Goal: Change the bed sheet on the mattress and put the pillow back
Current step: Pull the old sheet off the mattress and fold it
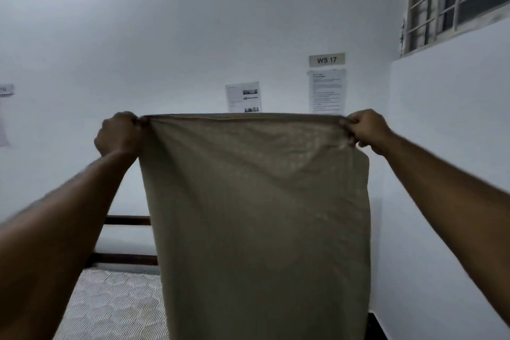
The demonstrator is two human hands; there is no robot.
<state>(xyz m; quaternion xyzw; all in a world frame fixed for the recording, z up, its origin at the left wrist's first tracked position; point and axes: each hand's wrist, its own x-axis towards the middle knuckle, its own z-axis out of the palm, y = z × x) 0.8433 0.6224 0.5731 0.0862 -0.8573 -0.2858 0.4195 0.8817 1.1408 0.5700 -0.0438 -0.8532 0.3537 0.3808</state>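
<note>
Both hands, left point(118, 132) and right point(365, 130), pinch our sheet's point(256, 215) top corners; uneven spreading could skew it across the mattress point(110, 303).

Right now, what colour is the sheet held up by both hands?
Plain olive-tan, no pattern, on the sheet; the head view shows it best.

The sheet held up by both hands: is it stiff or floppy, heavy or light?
Probably floppy: the sheet hangs limp and sags below its top edge. Likely light: the left hand and right hand hold it by pinched corners.
</note>
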